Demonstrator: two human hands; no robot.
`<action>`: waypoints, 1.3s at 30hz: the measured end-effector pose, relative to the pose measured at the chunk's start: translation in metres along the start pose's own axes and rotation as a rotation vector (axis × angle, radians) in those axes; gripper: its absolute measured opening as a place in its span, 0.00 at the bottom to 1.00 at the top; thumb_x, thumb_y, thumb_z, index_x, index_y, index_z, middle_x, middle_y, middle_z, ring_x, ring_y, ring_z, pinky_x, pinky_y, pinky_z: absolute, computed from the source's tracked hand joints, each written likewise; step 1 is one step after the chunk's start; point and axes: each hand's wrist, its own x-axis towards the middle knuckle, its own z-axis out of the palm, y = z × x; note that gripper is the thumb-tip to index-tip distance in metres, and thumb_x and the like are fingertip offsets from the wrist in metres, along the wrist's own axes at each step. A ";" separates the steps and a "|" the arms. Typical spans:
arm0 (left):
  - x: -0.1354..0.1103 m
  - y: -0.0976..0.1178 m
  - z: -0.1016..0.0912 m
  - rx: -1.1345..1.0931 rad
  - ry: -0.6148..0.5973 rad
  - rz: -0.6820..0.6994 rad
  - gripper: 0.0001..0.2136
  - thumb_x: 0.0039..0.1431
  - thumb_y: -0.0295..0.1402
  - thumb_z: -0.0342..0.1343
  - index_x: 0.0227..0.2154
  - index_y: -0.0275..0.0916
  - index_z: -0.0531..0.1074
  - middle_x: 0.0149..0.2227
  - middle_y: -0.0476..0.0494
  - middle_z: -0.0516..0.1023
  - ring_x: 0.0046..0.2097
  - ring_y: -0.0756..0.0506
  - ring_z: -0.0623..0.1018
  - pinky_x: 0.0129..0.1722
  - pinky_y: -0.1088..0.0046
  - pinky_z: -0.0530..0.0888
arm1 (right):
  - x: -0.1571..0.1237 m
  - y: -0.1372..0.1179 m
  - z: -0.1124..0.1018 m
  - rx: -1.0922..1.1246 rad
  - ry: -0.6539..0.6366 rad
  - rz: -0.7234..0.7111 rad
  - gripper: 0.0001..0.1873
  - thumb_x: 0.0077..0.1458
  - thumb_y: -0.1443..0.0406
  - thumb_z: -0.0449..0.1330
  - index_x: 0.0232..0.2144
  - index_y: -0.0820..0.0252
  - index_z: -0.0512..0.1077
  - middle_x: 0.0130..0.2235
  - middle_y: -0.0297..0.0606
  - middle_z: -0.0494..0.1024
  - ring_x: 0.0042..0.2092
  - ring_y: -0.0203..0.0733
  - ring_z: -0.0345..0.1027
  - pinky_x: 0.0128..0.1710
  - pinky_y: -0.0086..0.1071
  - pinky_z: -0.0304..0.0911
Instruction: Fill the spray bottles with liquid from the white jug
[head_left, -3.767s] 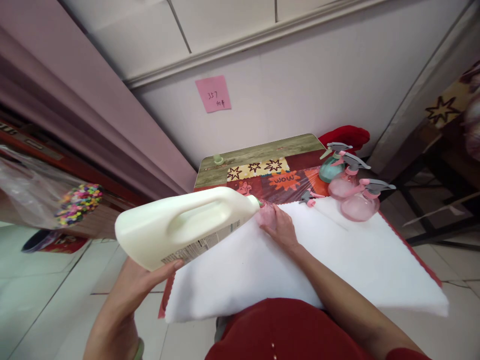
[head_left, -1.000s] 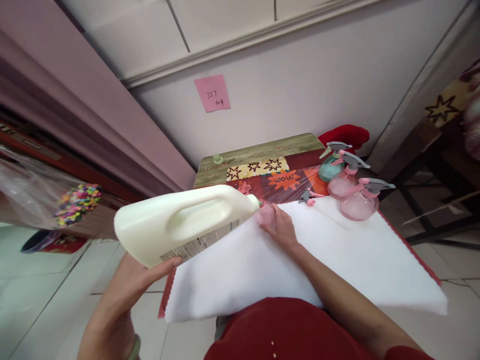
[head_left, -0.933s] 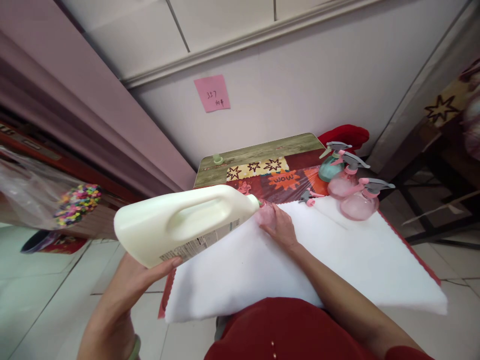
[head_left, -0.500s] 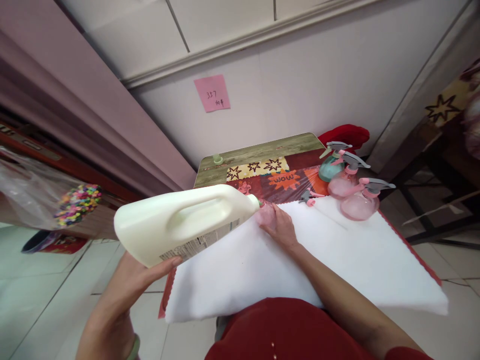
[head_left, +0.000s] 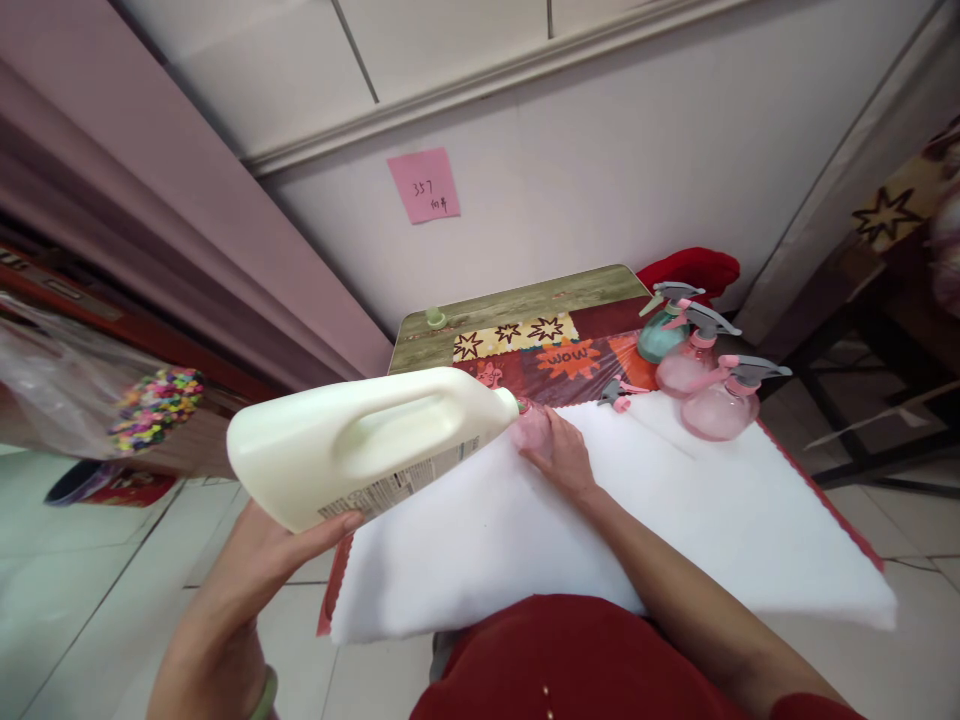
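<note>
My left hand (head_left: 281, 555) supports a large cream jug (head_left: 390, 430) near its base, thumb along the printed label. The jug lies tilted almost level, its spout pointing right. Right at the spout is the mouth of a small pink spray bottle body (head_left: 534, 432), and my right hand (head_left: 566, 455) is wrapped round it. Whether liquid flows there is too small to tell. A loose spray head (head_left: 619, 395) in grey and pink lies on the table behind my right hand, a thin tube trailing from it over the white cloth (head_left: 480, 560).
At the table's right stand two pink spray bottles (head_left: 720, 410) and a green one (head_left: 661, 335). A green cap (head_left: 435, 318) sits at the back left of the table (head_left: 525, 300). A wall with a pink note (head_left: 424, 186) rises behind; a curtain (head_left: 247, 200) hangs left.
The jug and both hands stay almost where they were; my left wrist has shifted very slightly to the left.
</note>
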 end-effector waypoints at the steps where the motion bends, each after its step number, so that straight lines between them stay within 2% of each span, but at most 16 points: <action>1: 0.000 0.000 -0.001 0.001 -0.002 0.002 0.43 0.48 0.42 0.76 0.67 0.44 0.68 0.65 0.37 0.77 0.61 0.32 0.79 0.59 0.60 0.78 | 0.000 0.000 0.000 0.004 0.001 0.001 0.48 0.57 0.44 0.65 0.71 0.59 0.56 0.67 0.53 0.71 0.64 0.63 0.68 0.65 0.59 0.63; 22: 0.004 -0.002 -0.004 0.050 -0.017 0.000 0.41 0.47 0.43 0.76 0.65 0.45 0.71 0.65 0.38 0.76 0.62 0.31 0.78 0.60 0.58 0.77 | 0.001 0.000 0.000 -0.002 0.014 -0.007 0.48 0.58 0.44 0.64 0.71 0.59 0.55 0.66 0.54 0.72 0.63 0.63 0.70 0.64 0.59 0.64; 39: 0.005 0.003 -0.002 0.039 -0.032 0.023 0.38 0.49 0.42 0.75 0.64 0.46 0.72 0.65 0.40 0.77 0.62 0.35 0.79 0.59 0.64 0.78 | 0.001 0.000 0.000 -0.003 0.008 0.000 0.48 0.58 0.45 0.65 0.72 0.58 0.55 0.67 0.53 0.71 0.64 0.63 0.69 0.65 0.59 0.63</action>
